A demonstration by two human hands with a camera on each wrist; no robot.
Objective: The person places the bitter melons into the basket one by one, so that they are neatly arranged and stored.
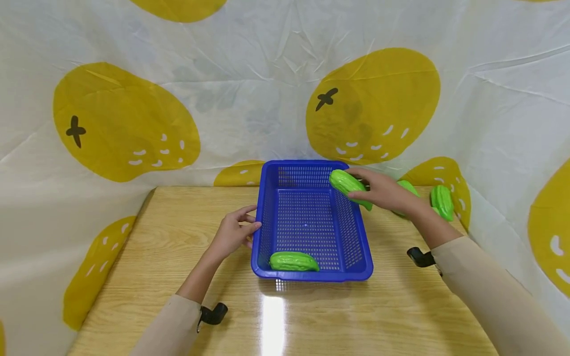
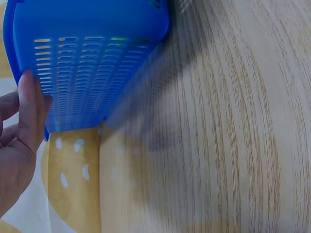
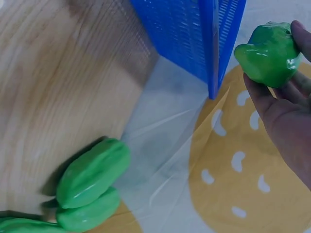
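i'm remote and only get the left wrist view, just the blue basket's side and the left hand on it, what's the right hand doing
Observer: The right hand holds a green vegetable by the far right corner of the blue basket, as the head view shows.
Operator: ok anything lying inside
Observer: Yes, the head view shows one green piece at the near end, toward the left.
Operator: and any more outside
Observer: Yes, the right wrist view shows three other green vegetables to the right of the basket, one of them cut off by the picture's edge.
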